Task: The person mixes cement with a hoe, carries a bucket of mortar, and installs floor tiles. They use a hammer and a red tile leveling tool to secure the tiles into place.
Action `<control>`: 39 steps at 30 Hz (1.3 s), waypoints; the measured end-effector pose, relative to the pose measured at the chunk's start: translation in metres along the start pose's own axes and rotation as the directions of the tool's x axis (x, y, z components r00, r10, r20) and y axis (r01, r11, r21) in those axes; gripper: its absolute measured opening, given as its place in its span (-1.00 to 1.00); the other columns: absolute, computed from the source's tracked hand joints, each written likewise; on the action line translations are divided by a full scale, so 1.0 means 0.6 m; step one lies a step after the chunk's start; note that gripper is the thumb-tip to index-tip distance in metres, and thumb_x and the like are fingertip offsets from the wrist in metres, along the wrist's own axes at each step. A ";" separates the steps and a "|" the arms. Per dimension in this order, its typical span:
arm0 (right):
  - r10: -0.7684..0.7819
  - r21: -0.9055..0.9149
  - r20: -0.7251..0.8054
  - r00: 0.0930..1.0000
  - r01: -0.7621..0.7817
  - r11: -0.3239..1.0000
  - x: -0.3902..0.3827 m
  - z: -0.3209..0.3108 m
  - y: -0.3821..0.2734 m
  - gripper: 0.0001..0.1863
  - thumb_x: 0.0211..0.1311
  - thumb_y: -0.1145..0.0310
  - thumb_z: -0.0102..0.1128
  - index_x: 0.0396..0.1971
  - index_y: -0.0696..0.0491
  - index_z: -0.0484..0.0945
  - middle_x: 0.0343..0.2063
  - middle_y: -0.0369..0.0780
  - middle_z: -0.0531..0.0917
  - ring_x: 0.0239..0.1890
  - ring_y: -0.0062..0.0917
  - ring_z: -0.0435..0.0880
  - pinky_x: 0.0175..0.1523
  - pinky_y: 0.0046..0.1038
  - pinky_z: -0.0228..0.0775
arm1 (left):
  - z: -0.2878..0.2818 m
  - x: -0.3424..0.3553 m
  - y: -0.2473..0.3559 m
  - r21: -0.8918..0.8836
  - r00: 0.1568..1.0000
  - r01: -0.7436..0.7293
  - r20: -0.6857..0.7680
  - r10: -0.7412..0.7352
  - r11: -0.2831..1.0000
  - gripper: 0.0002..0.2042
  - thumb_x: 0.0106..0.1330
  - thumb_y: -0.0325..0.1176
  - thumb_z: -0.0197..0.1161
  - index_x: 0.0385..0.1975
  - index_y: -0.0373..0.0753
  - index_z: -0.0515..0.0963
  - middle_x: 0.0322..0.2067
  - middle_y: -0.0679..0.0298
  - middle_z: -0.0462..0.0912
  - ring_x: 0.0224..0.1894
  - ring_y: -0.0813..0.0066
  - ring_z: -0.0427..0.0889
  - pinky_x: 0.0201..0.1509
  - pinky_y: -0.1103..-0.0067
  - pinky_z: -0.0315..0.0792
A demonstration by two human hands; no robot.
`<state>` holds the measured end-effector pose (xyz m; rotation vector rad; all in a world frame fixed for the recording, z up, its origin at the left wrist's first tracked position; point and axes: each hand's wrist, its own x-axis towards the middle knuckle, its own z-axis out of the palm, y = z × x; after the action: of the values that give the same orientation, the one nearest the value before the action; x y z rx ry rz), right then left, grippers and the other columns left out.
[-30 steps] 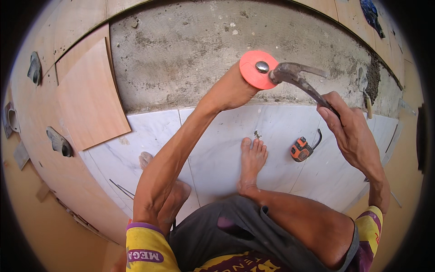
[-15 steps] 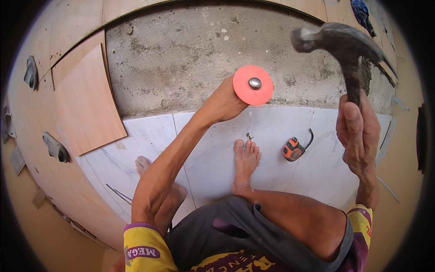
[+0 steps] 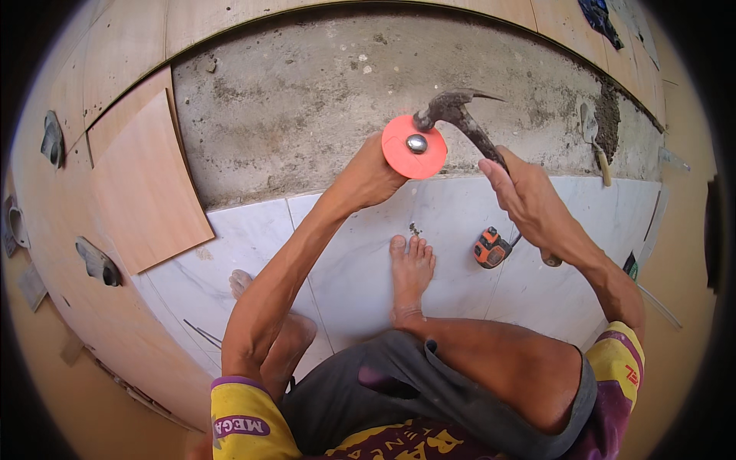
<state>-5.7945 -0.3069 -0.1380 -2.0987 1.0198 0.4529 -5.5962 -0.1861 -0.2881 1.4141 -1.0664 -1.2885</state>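
Observation:
My left hand is closed round a tool whose orange round guard hides most of it, with a shiny metal cap at the disc's centre. My right hand grips a claw hammer by its handle; the hammer's head is over the guard's upper edge, beside the cap, and I cannot tell whether they touch. The tool is held above the boundary between rough grey concrete and white marbled tiles.
An orange-and-black tape measure lies on the tiles. A trowel rests by dark mortar at the right. Wooden boards lie left, with two shoes beyond them. My bare feet are on the tiles.
The hammer was raised high to the right half a second ago and has swung left, back to the guard. My left hand and the orange guard have shifted slightly left.

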 end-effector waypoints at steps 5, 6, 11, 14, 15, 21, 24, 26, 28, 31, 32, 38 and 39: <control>0.072 0.301 -0.109 0.991 -0.036 0.953 0.004 -0.021 -0.018 -0.56 0.63 0.02 0.00 -0.27 0.15 0.43 -0.65 -0.28 0.36 -0.62 -0.54 0.29 -0.49 -0.40 0.18 | -0.048 0.015 -0.036 -0.064 0.999 0.046 -0.017 -0.047 0.997 -0.72 0.42 -0.26 0.33 -0.03 -0.32 0.63 -0.31 0.32 0.60 -0.33 0.52 0.47 -0.21 0.50 0.46; 0.093 0.367 -0.107 0.990 -0.047 0.929 0.000 -0.023 -0.016 -0.54 0.63 0.00 0.00 -0.30 0.14 0.43 -0.64 -0.34 0.34 -0.60 -0.63 0.26 -0.50 -0.46 0.14 | -0.048 0.016 -0.038 -0.103 0.994 0.096 -0.042 -0.101 0.990 -0.74 0.43 -0.24 0.33 -0.06 -0.30 0.65 -0.36 0.35 0.56 -0.37 0.55 0.43 -0.26 0.53 0.42; 0.238 0.455 -0.031 0.971 -0.198 0.868 -0.014 -0.020 -0.012 -0.53 0.63 -0.04 0.01 -0.38 0.06 0.40 -0.60 -0.46 0.26 -0.57 -0.79 0.18 -0.50 -0.63 0.05 | -0.082 0.007 -0.019 -0.074 0.970 0.201 -0.120 -0.209 0.977 -0.81 0.42 -0.29 0.28 -0.17 -0.27 0.67 -0.39 0.30 0.55 -0.34 0.49 0.45 -0.17 0.49 0.42; 0.248 0.447 -0.022 0.969 -0.212 0.869 -0.011 -0.015 -0.008 -0.52 0.62 -0.05 0.00 -0.39 0.07 0.40 -0.61 -0.46 0.26 -0.58 -0.79 0.18 -0.50 -0.63 0.05 | -0.080 0.003 -0.001 -0.045 0.980 0.188 -0.064 -0.191 0.981 -0.83 0.38 -0.37 0.27 -0.16 -0.31 0.64 -0.23 0.21 0.64 -0.22 0.39 0.53 -0.02 0.44 0.50; 0.235 0.429 -0.026 0.972 -0.202 0.881 -0.009 -0.015 -0.009 -0.51 0.62 -0.05 0.00 -0.39 0.07 0.40 -0.61 -0.46 0.25 -0.58 -0.79 0.18 -0.50 -0.63 0.06 | -0.075 0.000 0.005 -0.059 0.982 0.184 -0.038 -0.186 0.981 -0.83 0.37 -0.39 0.27 -0.14 -0.31 0.63 -0.19 0.21 0.64 -0.19 0.37 0.54 0.01 0.44 0.49; 0.209 0.375 -0.039 0.977 -0.180 0.909 -0.003 -0.019 -0.028 -0.51 0.62 -0.06 0.00 -0.41 0.06 0.40 -0.63 -0.46 0.25 -0.58 -0.78 0.19 -0.50 -0.61 0.08 | -0.070 -0.019 -0.004 -0.076 0.970 0.221 -0.083 -0.227 0.972 -0.72 0.38 -0.40 0.25 0.04 -0.30 0.54 -0.09 0.17 0.66 -0.09 0.24 0.58 0.13 0.42 0.48; 0.211 0.360 -0.035 0.977 -0.185 0.915 -0.006 -0.024 -0.038 -0.50 0.62 -0.06 0.00 -0.41 0.06 0.41 -0.63 -0.45 0.26 -0.58 -0.77 0.20 -0.49 -0.61 0.09 | -0.095 -0.011 0.030 0.022 0.938 0.342 0.054 -0.343 0.939 -0.70 0.38 -0.40 0.25 0.08 -0.28 0.53 -0.04 0.13 0.66 0.00 0.18 0.61 0.19 0.39 0.47; 0.194 0.343 -0.039 0.980 -0.169 0.924 -0.007 -0.026 -0.045 -0.50 0.62 -0.06 0.00 -0.40 0.06 0.41 -0.62 -0.44 0.27 -0.58 -0.76 0.21 -0.49 -0.60 0.10 | -0.078 -0.025 -0.001 -0.036 0.984 0.177 -0.015 -0.177 0.984 -0.71 0.38 -0.40 0.25 0.06 -0.29 0.54 -0.01 0.10 0.66 0.03 0.16 0.61 0.20 0.38 0.47; 0.162 0.337 -0.062 0.985 -0.132 0.932 -0.007 -0.021 -0.047 -0.54 0.62 -0.06 0.00 -0.36 0.03 0.41 -0.63 -0.48 0.24 -0.62 -0.81 0.12 -0.55 -0.63 -0.03 | -0.071 -0.026 -0.004 -0.063 0.995 0.091 -0.031 -0.093 0.994 -0.72 0.38 -0.40 0.25 0.05 -0.29 0.55 0.00 0.09 0.66 0.05 0.14 0.62 0.20 0.38 0.47; 0.115 0.320 -0.075 0.990 -0.086 0.943 -0.004 -0.024 -0.056 -0.55 0.62 -0.06 0.00 -0.34 0.03 0.41 -0.63 -0.49 0.25 -0.63 -0.83 0.09 -0.56 -0.65 -0.09 | -0.078 -0.025 -0.003 -0.041 0.995 0.099 -0.021 -0.100 0.994 -0.72 0.37 -0.41 0.25 0.05 -0.29 0.56 0.00 0.08 0.66 0.06 0.12 0.61 0.20 0.37 0.48; 0.101 0.313 -0.076 0.992 -0.073 0.947 -0.003 -0.026 -0.060 -0.55 0.62 -0.05 0.00 -0.34 0.04 0.42 -0.63 -0.49 0.25 -0.62 -0.83 0.09 -0.56 -0.65 -0.08 | -0.079 -0.025 -0.006 -0.027 0.994 0.102 -0.040 -0.103 0.994 -0.71 0.37 -0.41 0.26 0.05 -0.30 0.56 0.00 0.08 0.66 0.06 0.11 0.61 0.20 0.37 0.48; 0.100 0.261 -0.097 0.990 -0.071 0.963 0.002 -0.035 -0.088 -0.48 0.62 -0.07 -0.03 -0.39 0.10 0.43 -0.63 -0.39 0.32 -0.58 -0.73 0.27 -0.47 -0.58 0.13 | -0.086 -0.028 0.004 -0.089 0.991 0.135 -0.008 -0.136 0.987 -0.69 0.36 -0.40 0.28 0.06 -0.33 0.53 0.01 0.07 0.66 0.05 0.09 0.60 0.20 0.38 0.48; 0.097 0.262 -0.095 0.991 -0.069 0.963 0.002 -0.038 -0.088 -0.48 0.62 -0.07 -0.02 -0.39 0.10 0.44 -0.63 -0.39 0.32 -0.58 -0.73 0.27 -0.47 -0.58 0.13 | -0.085 -0.021 -0.002 -0.067 0.992 0.110 -0.049 -0.114 0.992 -0.69 0.36 -0.40 0.28 0.06 -0.33 0.53 0.00 0.07 0.66 0.05 0.09 0.60 0.20 0.38 0.48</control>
<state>-5.7526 -0.3033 -0.0993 -1.8679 1.1660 0.2341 -5.5463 -0.1701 -0.2850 1.4686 -0.9132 -1.3460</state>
